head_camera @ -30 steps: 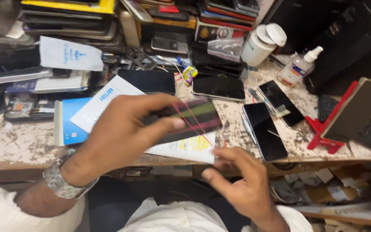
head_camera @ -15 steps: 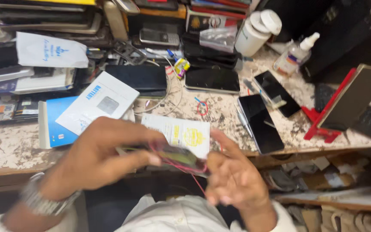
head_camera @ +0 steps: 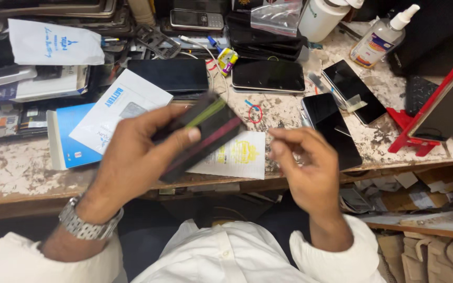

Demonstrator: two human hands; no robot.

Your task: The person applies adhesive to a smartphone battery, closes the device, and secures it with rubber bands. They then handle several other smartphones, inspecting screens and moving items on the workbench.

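My left hand (head_camera: 132, 157) grips a stack of dark flat phones (head_camera: 205, 131) bound by a green band and a pink band, held tilted above the front edge of the workbench (head_camera: 17, 173). A metal watch sits on that wrist. My right hand (head_camera: 305, 167) hovers just right of the stack, fingers loosely curled, holding nothing that I can make out. Under the stack lies a white paper slip with a yellow print (head_camera: 239, 154).
Several dark phones (head_camera: 268, 76) lie on the bench, two at the right (head_camera: 331, 128). White battery packets (head_camera: 119, 107), a blue box (head_camera: 72, 136), a spray bottle (head_camera: 384, 36), a white jar (head_camera: 321, 18), a red stand (head_camera: 420, 123) and stacked devices crowd the back.
The banded stack has risen from below the bench edge and tilted up. My right hand has let go of it and drawn away to the right.
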